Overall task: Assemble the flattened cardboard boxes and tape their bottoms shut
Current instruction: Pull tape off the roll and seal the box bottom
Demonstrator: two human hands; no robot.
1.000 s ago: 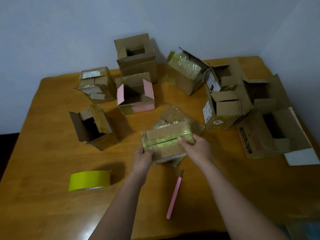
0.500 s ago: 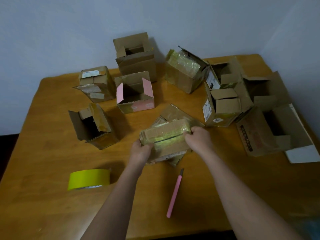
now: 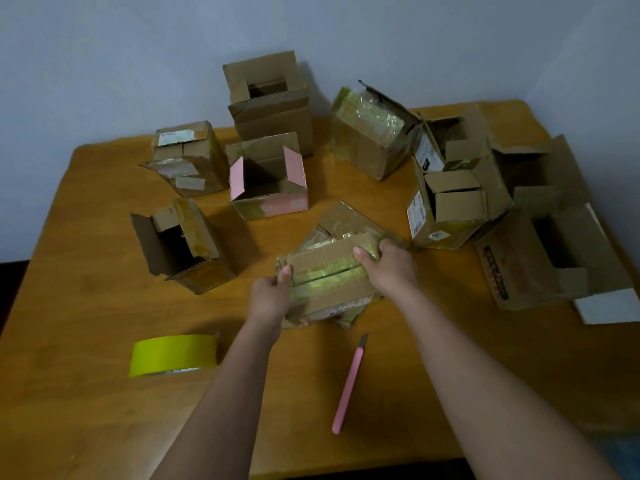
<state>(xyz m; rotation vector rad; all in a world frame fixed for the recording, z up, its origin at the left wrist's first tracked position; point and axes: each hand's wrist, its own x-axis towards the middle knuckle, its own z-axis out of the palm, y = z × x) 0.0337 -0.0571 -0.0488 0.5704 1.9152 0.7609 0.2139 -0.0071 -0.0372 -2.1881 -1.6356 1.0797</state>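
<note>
Nearest, a pink utility knife (image 3: 348, 386) lies at 6 o'clock on the wooden table (image 3: 86, 306), with a yellow-green tape roll (image 3: 173, 355) at 8 o'clock — bare wood around both. At centre, the left hand (image 3: 268, 299) and right hand (image 3: 389, 268) grip opposite ends of the taped box (image 3: 329, 275), fingers curled around its edges, thumbs on top; it sits over flattened cardboard (image 3: 346, 220). At 3 o'clock a large open box (image 3: 554, 258) carries dark print too blurred to read and reaches the table's right edge. Beyond, a labelled box (image 3: 446, 209) shows stickers, text illegible. A pink-flapped box (image 3: 270, 188) stands at 12 o'clock — further boxes crowd the far edge.
</note>
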